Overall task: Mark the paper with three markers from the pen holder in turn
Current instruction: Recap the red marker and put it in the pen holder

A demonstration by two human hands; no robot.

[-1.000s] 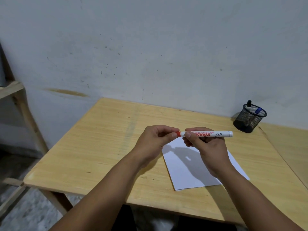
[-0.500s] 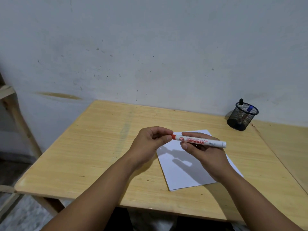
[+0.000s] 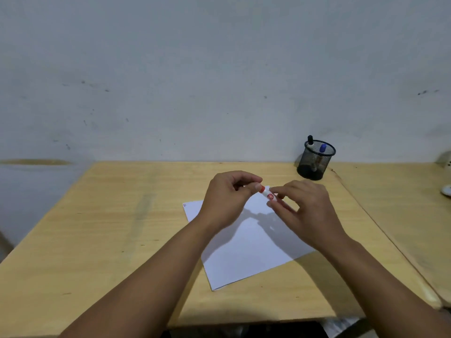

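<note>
A white marker with a red cap [image 3: 268, 194] is held over the sheet of white paper [image 3: 246, 250], which lies on the wooden table [image 3: 102, 230]. My left hand [image 3: 227, 198] pinches the red cap end. My right hand [image 3: 305, 211] grips the white barrel, most of which is hidden behind its fingers. At the table's back right stands a black mesh pen holder [image 3: 316, 160] with a black-capped marker [image 3: 310, 139] and a blue-capped marker [image 3: 322, 148] in it.
A grey wall rises right behind the table. A second wooden surface [image 3: 400, 206] adjoins on the right, with a white object [image 3: 447, 190] at its far edge.
The marker has swung from lying sideways to pointing more toward me, so my right hand now hides most of the barrel. The view has shifted left to right across the table.
</note>
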